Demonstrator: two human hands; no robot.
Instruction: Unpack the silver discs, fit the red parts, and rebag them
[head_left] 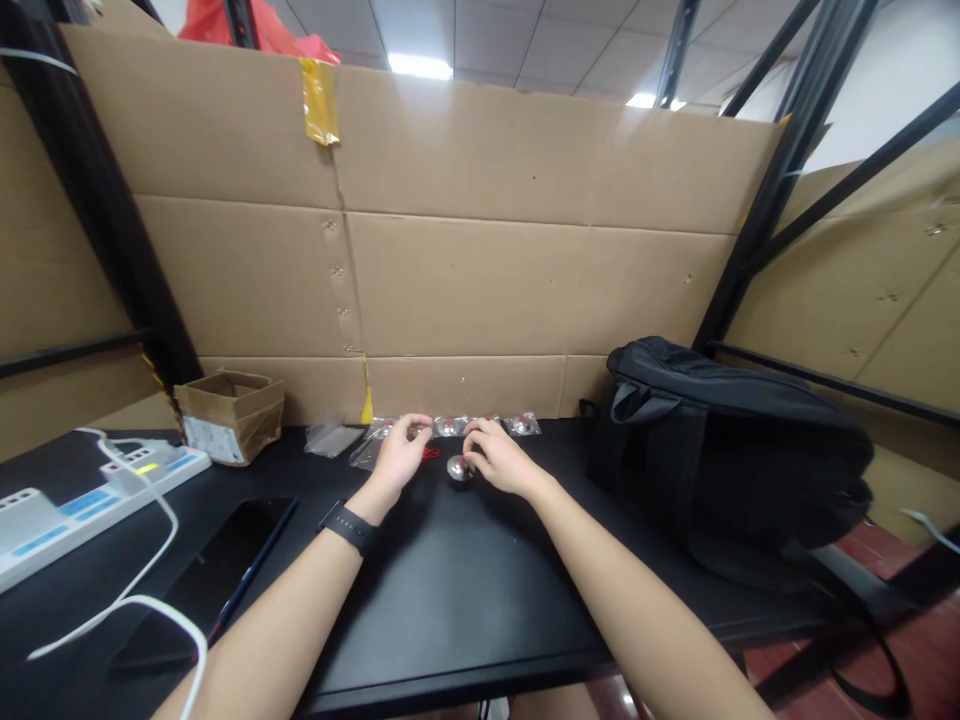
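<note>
A small, shiny round metal disc (458, 468) with a bit of red at its top sits near the back of the black table. The fingertips of my right hand (501, 456) are closed on its red part from the right. To the left, my left hand (403, 452) is curled with thumb and forefinger close together; whatever is between them is hidden or too small to make out. A red cord (430, 454) lies just beside it. Behind both hands runs a row of clear packets (523, 424) holding similar silver and red pieces, partly covered by my fingers.
A clear plastic bag (330, 438) and an open cardboard box (234, 415) stand left of my hands. Nearer are a dark phone (225, 565), a white power strip (82, 515) and white cables. A black backpack (720, 450) fills the right side; cardboard walls (465, 290) rise behind.
</note>
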